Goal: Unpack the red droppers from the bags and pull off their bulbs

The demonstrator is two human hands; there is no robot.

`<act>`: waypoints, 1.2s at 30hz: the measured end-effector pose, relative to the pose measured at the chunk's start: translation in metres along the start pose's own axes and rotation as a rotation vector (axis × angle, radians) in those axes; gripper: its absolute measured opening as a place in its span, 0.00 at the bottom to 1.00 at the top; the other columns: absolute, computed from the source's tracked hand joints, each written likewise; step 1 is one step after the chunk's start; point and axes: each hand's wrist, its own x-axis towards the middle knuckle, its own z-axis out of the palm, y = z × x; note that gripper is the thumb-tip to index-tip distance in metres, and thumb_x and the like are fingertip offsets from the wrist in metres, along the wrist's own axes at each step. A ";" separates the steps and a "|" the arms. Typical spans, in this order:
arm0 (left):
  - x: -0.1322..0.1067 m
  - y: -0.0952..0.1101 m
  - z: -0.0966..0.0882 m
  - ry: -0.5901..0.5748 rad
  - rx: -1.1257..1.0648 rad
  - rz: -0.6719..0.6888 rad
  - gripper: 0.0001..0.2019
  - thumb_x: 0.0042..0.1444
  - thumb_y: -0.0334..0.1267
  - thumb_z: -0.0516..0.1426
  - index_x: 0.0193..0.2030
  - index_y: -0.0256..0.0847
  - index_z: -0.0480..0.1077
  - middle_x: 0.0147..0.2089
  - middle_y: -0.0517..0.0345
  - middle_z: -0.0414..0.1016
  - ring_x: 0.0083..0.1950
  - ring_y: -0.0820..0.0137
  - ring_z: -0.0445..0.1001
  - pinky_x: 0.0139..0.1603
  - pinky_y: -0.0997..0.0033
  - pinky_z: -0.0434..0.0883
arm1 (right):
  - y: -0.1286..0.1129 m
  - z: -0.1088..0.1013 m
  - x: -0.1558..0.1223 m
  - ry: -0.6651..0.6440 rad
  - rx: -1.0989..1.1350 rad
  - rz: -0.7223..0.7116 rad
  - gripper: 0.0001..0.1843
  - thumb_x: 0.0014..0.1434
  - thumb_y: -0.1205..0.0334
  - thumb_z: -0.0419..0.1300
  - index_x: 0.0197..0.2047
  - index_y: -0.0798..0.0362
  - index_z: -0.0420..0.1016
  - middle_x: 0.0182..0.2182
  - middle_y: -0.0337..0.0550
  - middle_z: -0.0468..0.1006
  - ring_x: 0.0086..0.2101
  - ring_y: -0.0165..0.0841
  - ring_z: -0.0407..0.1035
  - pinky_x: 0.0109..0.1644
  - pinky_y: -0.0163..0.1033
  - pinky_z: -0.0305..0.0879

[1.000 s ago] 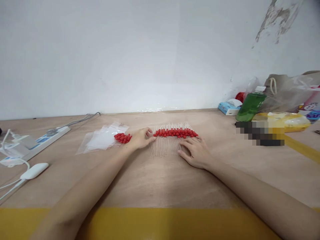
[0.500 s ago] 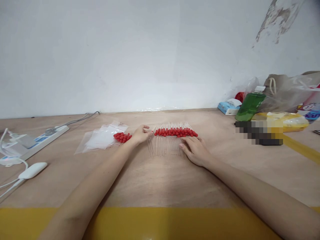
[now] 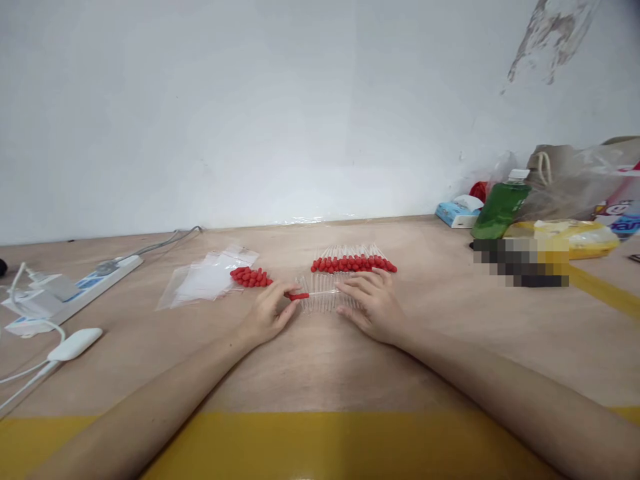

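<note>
My left hand (image 3: 273,310) pinches a red rubber bulb (image 3: 300,296) between thumb and fingers. A clear dropper tube (image 3: 324,293) runs from the bulb to the fingertips of my right hand (image 3: 373,303), which hold its far end. Below this dropper lies a row of loose clear tubes (image 3: 320,305), partly covered by my right fingers. Behind it, finished-looking droppers lie side by side, their red bulbs (image 3: 350,264) toward me and their tubes toward the wall. Left of my left hand is a small pile of loose red bulbs (image 3: 250,276).
Clear plastic bags (image 3: 207,277) lie beside the bulb pile. At the left are a power strip (image 3: 115,273) with plugs and a white cable adapter (image 3: 77,343). On the right stand a green bottle (image 3: 501,207), a tissue pack (image 3: 455,215) and a yellow packet (image 3: 585,240).
My left hand has come nearer and now holds a red bulb over the tubes. My right hand has shifted left, and a tube now spans between both hands.
</note>
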 end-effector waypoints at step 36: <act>-0.006 -0.001 -0.011 0.036 0.066 -0.056 0.08 0.57 0.33 0.52 0.40 0.40 0.71 0.32 0.56 0.68 0.33 0.73 0.67 0.33 0.74 0.67 | 0.016 -0.010 -0.011 0.008 0.021 -0.056 0.10 0.58 0.62 0.52 0.32 0.50 0.75 0.21 0.36 0.71 0.29 0.28 0.60 0.48 0.44 0.45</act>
